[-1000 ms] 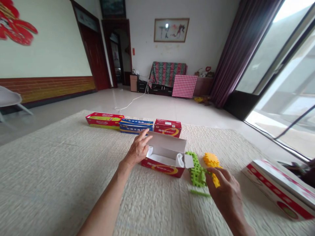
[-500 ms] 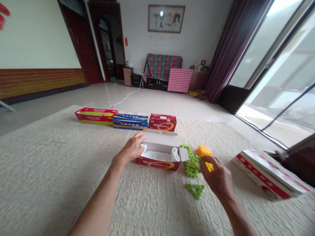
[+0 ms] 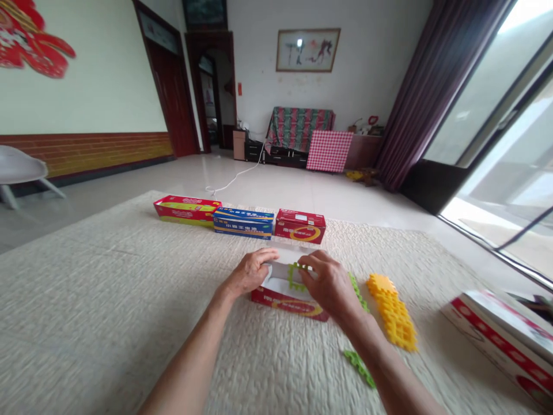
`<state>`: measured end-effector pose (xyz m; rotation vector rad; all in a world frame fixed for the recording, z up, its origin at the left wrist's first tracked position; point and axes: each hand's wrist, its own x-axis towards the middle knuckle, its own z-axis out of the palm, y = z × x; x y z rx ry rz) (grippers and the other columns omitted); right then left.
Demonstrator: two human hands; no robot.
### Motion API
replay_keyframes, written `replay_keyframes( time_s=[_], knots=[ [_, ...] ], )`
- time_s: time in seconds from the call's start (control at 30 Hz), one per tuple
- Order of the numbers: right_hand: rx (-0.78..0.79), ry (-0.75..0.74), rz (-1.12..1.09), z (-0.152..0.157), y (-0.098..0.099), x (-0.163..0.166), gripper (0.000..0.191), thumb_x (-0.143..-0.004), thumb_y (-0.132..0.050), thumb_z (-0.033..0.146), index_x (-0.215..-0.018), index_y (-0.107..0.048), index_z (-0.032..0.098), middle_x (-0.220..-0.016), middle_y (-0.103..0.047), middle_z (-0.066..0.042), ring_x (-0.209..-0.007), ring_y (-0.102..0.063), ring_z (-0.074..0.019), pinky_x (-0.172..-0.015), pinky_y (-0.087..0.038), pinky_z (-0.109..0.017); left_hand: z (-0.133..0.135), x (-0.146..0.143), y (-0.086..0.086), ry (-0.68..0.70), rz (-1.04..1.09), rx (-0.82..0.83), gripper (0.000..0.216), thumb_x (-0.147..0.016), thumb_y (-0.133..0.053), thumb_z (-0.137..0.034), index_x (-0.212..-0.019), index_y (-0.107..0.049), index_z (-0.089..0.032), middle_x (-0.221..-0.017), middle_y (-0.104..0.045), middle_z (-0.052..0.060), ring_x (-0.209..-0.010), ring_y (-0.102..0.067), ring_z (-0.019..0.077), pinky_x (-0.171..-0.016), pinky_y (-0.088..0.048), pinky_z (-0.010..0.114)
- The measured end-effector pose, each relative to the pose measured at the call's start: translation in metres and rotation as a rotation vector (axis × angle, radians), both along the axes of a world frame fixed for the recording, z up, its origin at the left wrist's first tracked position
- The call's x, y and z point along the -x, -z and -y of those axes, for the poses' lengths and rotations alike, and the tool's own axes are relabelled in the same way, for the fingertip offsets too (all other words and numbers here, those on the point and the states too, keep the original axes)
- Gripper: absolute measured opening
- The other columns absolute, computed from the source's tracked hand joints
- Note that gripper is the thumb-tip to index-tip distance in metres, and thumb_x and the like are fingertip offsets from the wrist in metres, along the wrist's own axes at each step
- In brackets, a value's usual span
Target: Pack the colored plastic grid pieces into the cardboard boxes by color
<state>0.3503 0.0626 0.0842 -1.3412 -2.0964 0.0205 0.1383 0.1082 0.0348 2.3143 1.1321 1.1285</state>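
An open red cardboard box (image 3: 287, 304), white inside, stands on the beige mat. My left hand (image 3: 250, 274) grips its left end, thumb at the white side flap and fingers along the raised lid. Over the opening, my right hand (image 3: 330, 285) pinches a green square plastic building piece (image 3: 292, 279) by its right side. Whether the piece touches the inside of the box, I cannot tell. More green pieces (image 3: 358, 293) lie right of the box, partly hidden by my right hand. A green triangular piece (image 3: 358, 368) is half covered by my forearm.
Yellow pieces (image 3: 395, 314) lie in a row further right, before a white-and-red carton (image 3: 496, 340). Behind the open box stand a red-and-green box (image 3: 188, 211), a blue box (image 3: 243, 223) and a closed red box (image 3: 300, 226). A white chair (image 3: 21, 167) is at far left.
My right hand has moved left from the loose pieces to above the open box, carrying a green piece. My left hand stays at the box's left end. The view has shifted.
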Motion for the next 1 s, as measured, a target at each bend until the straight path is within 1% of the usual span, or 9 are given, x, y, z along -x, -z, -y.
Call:
replay_keyframes(
  time_s=[0.07,0.17,0.3,0.47,0.6,0.73,0.83,0.93,1.0],
  knots=[
    [0.051,-0.027,0.125,-0.008,0.003,0.012,0.016,-0.078,-0.054,0.015,-0.08,-0.069,0.021,-0.079,-0.063,-0.002,-0.067,-0.058,-0.0122,-0.058,-0.037,-0.024,-0.001,0.001,0.0,0.002,0.023,0.024,0.05,-0.068,-0.043,0.003,-0.106,-0.068,-0.016,-0.121,-0.066,0.007,-0.115,-0.059,0.0176,-0.105,-0.043,0.036],
    [0.073,-0.046,0.26,-0.017,0.009,0.024,0.015,-0.075,-0.054,0.013,-0.068,-0.067,0.019,-0.069,-0.062,-0.002,-0.057,-0.052,-0.01,-0.05,-0.027,-0.024,-0.002,0.001,0.001,0.002,0.035,0.004,0.053,-0.066,-0.042,0.004,-0.107,-0.069,-0.016,-0.121,-0.066,0.007,-0.114,-0.06,0.0175,-0.105,-0.044,0.035],
    [0.081,-0.063,0.412,-0.023,0.013,0.033,0.015,-0.074,-0.056,0.013,-0.064,-0.065,0.018,-0.064,-0.063,-0.003,-0.05,-0.048,-0.0089,-0.047,-0.02,-0.025,-0.004,-0.001,0.003,-0.01,0.012,-0.071,0.054,-0.065,-0.041,0.006,-0.106,-0.069,-0.016,-0.119,-0.067,0.007,-0.112,-0.061,0.0179,-0.103,-0.045,0.036],
    [0.039,-0.112,0.516,-0.026,0.016,0.042,0.012,-0.074,-0.059,0.012,-0.067,-0.066,0.018,-0.063,-0.065,-0.003,-0.047,-0.051,-0.0097,-0.046,-0.021,-0.026,-0.002,-0.003,0.0,0.003,-0.037,-0.202,0.059,-0.062,-0.038,0.009,-0.108,-0.066,-0.017,-0.122,-0.064,0.007,-0.122,-0.053,0.0192,-0.106,-0.042,0.042],
    [0.015,-0.151,0.593,-0.028,0.015,0.047,0.013,-0.074,-0.058,0.01,-0.073,-0.069,0.017,-0.066,-0.067,-0.006,-0.048,-0.054,-0.012,-0.046,-0.026,-0.026,-0.002,-0.002,0.001,0.049,0.009,-0.127,0.061,-0.06,-0.037,0.011,-0.107,-0.066,-0.015,-0.122,-0.064,0.009,-0.117,-0.057,0.0173,-0.104,-0.044,0.035],
    [0.02,-0.17,0.584,-0.029,0.015,0.048,0.012,-0.073,-0.059,0.011,-0.076,-0.07,0.016,-0.065,-0.067,-0.005,-0.048,-0.053,-0.0123,-0.047,-0.028,-0.026,-0.004,-0.001,0.004,0.056,0.027,-0.091,0.059,-0.062,-0.038,0.01,-0.106,-0.067,-0.016,-0.122,-0.064,0.008,-0.115,-0.059,0.0173,-0.103,-0.045,0.035],
    [0.018,-0.191,0.522,-0.03,0.02,0.044,0.012,-0.075,-0.058,0.013,-0.08,-0.068,0.017,-0.07,-0.068,-0.005,-0.05,-0.053,-0.0117,-0.047,-0.027,-0.026,-0.004,0.0,0.004,0.056,0.01,-0.082,0.059,-0.063,-0.037,0.009,-0.106,-0.067,-0.017,-0.122,-0.064,0.006,-0.116,-0.058,0.0169,-0.104,-0.044,0.035],
    [0.019,-0.233,0.398,-0.034,0.022,0.035,0.016,-0.08,-0.051,0.014,-0.072,-0.065,0.018,-0.064,-0.063,-0.001,-0.05,-0.048,-0.0096,-0.048,-0.027,-0.026,-0.002,0.001,0.003,0.058,-0.003,-0.059,0.06,-0.063,-0.037,0.009,-0.107,-0.066,-0.019,-0.124,-0.064,0.005,-0.117,-0.057,0.0163,-0.106,-0.043,0.035],
    [0.032,-0.283,0.314,-0.036,0.015,0.024,0.022,-0.082,-0.047,0.015,-0.067,-0.062,0.019,-0.06,-0.059,0.001,-0.049,-0.046,-0.0086,-0.049,-0.028,-0.026,0.0,0.001,0.001,0.05,-0.01,-0.04,0.06,-0.064,-0.037,0.009,-0.109,-0.066,-0.018,-0.124,-0.063,0.005,-0.118,-0.056,0.0159,-0.106,-0.042,0.034]
  ],
)
